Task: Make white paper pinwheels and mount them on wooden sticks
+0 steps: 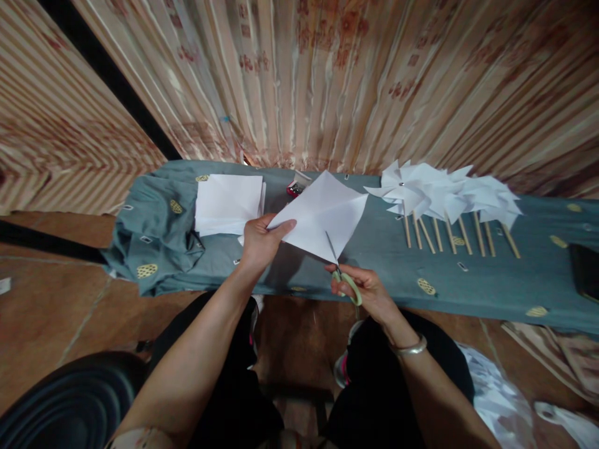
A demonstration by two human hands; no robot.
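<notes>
My left hand (262, 243) pinches one corner of a white square sheet of paper (322, 206), thumb on top, and holds it above the cloth-covered bench. In my right hand (367, 290) is a pair of scissors (350, 287) with pale green handles, fingers through the loops. The blades meet the sheet at its near corner, one blade lying over the paper. Faint crease lines show on the sheet. To the left lies a stack of white paper squares (228, 202). Behind the held sheet, a small box with red and shiny bits (297, 186) is partly hidden.
Several white paper pinwheels (440, 190) on wooden sticks lie in a row at the right of the bench (393, 274). A dark phone-like object (584, 271) rests at its right end. A pleated curtain (299, 81) hangs behind; a black round stool (70, 405) stands lower left.
</notes>
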